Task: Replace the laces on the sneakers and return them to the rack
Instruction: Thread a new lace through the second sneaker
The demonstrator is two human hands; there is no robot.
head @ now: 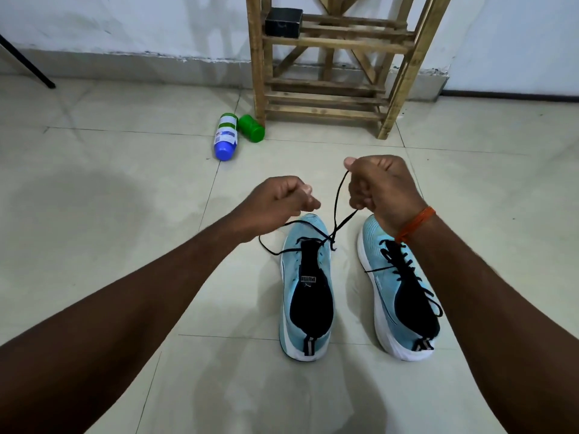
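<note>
Tile floor (125,214), rack (329,98) beyond my grip. Left hand (282,202) pinches and right hand (385,189) fists the lace (336,211) above the sneaker (289,277) below them. Lacing looks barely begun; next, cross ends and thread upper eyelets.

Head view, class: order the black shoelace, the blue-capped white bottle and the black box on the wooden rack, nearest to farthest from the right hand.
1. Black shoelace: held in the right hand.
2. Blue-capped white bottle: lying ahead, to the left.
3. Black box: on the wooden rack, farthest back.

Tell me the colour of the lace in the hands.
The lace is black; the head view shows it.
</note>
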